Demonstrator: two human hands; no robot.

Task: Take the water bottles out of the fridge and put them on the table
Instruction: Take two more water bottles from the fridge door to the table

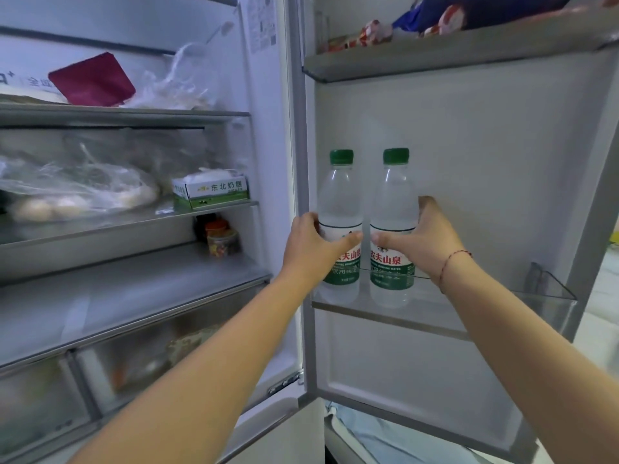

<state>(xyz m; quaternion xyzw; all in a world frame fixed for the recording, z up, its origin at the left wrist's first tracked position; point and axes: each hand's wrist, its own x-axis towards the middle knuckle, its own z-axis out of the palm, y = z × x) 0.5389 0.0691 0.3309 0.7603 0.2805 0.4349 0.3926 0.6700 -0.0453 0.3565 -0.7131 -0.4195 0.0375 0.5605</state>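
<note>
Two clear water bottles with green caps and green-and-white labels stand upright side by side in the clear door bin (pixel 549 296) of the open fridge door. My left hand (pixel 310 244) is wrapped around the left bottle (pixel 340 199) at its label, thumb across the front. Around the right bottle (pixel 394 199) my right hand (pixel 427 241) grips at the same height, with a red string on its wrist. Both bottles' bases rest in the bin.
The fridge interior on the left holds glass shelves (pixel 134 113) with plastic bags of food, a dark red pouch (pixel 92 80), a green-and-white box (pixel 211 190) and a small jar (pixel 221 239). An upper door shelf (pixel 452 58) carries packets. Drawers sit below.
</note>
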